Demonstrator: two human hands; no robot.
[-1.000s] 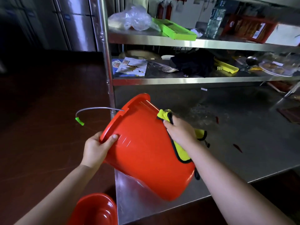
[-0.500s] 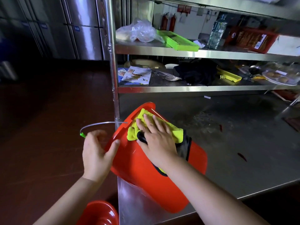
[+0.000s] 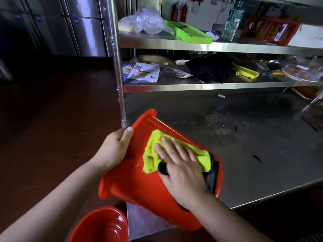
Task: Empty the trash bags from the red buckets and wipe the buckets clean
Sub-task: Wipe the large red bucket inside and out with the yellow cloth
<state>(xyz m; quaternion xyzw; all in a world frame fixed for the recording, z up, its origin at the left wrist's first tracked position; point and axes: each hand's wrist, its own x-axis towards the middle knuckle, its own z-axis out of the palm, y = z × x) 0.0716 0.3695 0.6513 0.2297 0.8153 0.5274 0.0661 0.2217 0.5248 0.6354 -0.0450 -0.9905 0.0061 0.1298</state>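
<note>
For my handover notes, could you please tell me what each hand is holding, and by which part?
The left hand grips the tilted red bucket by its rim. The right hand holds nothing; its flat fingers press the yellow cloth against the bucket's outer wall.

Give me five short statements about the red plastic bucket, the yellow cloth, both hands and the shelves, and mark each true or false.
1. The right hand presses a yellow microfibre cloth flat against the outside wall of the tilted red plastic bucket. True.
2. The left hand hangs free, touching nothing. False: it grips the bucket near its rim.
3. The bucket stands upright on the floor. False: it is tipped on its side over the edge of the steel table.
4. A second red bucket shows at the bottom edge of the view. True.
5. The flat green plastic tray lies on the table top. False: it is on the upper steel shelf.
</note>
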